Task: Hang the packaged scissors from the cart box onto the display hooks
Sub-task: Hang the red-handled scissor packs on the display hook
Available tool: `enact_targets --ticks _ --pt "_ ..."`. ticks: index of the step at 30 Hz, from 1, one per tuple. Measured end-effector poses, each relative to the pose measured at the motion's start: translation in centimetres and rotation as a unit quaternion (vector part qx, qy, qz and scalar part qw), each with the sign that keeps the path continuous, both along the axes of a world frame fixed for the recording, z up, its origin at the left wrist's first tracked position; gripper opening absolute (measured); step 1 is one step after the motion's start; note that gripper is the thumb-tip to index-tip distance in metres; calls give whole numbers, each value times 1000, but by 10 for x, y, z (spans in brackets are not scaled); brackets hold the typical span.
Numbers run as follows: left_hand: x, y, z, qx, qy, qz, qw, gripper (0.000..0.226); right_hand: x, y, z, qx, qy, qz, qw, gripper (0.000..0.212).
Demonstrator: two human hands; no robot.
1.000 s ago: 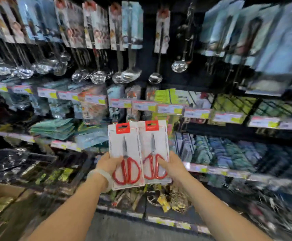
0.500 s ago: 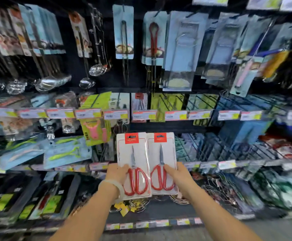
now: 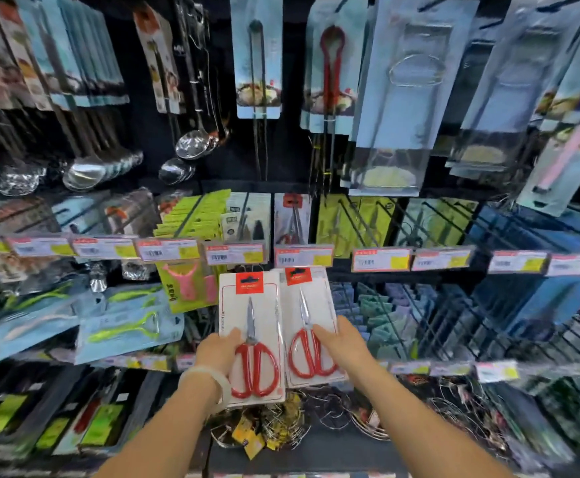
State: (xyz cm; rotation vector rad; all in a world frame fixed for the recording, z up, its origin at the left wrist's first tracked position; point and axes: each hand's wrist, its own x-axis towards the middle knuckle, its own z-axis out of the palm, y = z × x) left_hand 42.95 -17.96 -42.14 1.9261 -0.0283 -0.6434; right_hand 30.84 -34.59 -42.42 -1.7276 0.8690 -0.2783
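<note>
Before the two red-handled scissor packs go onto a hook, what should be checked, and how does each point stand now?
1. Left hand grips left white-card pack of red-handled scissors: ok.
2. Right hand grips right white-card pack: ok.
3. Red header tabs up: ok.
4. Matching hung red-tab scissor pack found above the price-label rail: ok.
5. Hook free: cannot tell.
6. Packs aligned with hook: not ok, they are below the rail.

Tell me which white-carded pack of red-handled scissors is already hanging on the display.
The white-carded red-handled scissors pack on the hook, hanging above the price label strip. The other two packs are held up: one in the left hand, one in the right hand.
</note>
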Motion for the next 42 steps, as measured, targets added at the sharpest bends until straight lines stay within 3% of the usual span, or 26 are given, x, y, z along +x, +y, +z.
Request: enact_targets --ticks 2,4,7,9,12,15,21,25,31,42 --pt "13 0 -4 -17 21 16 1000 40 17 -6 2 -14 -24 11 1000 11" --pt "21 -2 -2 -19 26 11 999 27 29 -14 -2 -22 -37 -1 999 7" --pt "26 -12 5 -22 21 20 999 25 39 -25 -12 -15 -43 -32 998 28" --pt "32 -19 1 -31 23 3 999 31 39 -29 -13 -27 -37 -34 998 29" --pt "41 -25 -8 -46 44 5 998 46 34 -29 -12 -77 -3 34 996 27" --pt "40 -23 -8 -56 62 24 996 36 26 -21 -9 -127 3 94 987 34" --pt "41 -25 -11 -105 76 46 990 36 33 -30 -3 -52 -81 -14 995 37" --pt "39 -32 -11 -90 66 36 993 50 46 -36 -7 -33 -60 -16 998 36" --pt "33 -31 -8 -106 67 36 991 22 54 -28 -22 -12 -43 -14 999 31" --pt "36 -30 -11 -109 41 43 992 20 73 -40 -20 -10 -2 -27 1000 34"
